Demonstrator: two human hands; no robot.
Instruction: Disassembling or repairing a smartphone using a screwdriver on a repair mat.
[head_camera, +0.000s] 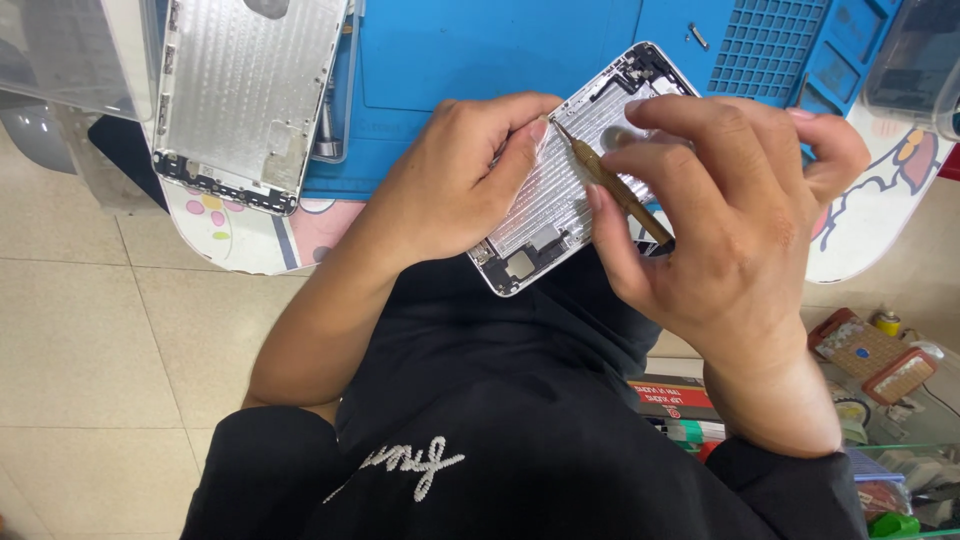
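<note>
The left hand (450, 190) is pinching a stripped silver phone housing (560, 190) over the bench's near edge while the right hand's (720, 200) grip is pressing a brown-handled tool (615, 188) inside it, work seemingly midway.

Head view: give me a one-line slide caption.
Left hand steadies a silver phone housing while the right hand works a thin brown tool inside it, above a blue mat.
</note>
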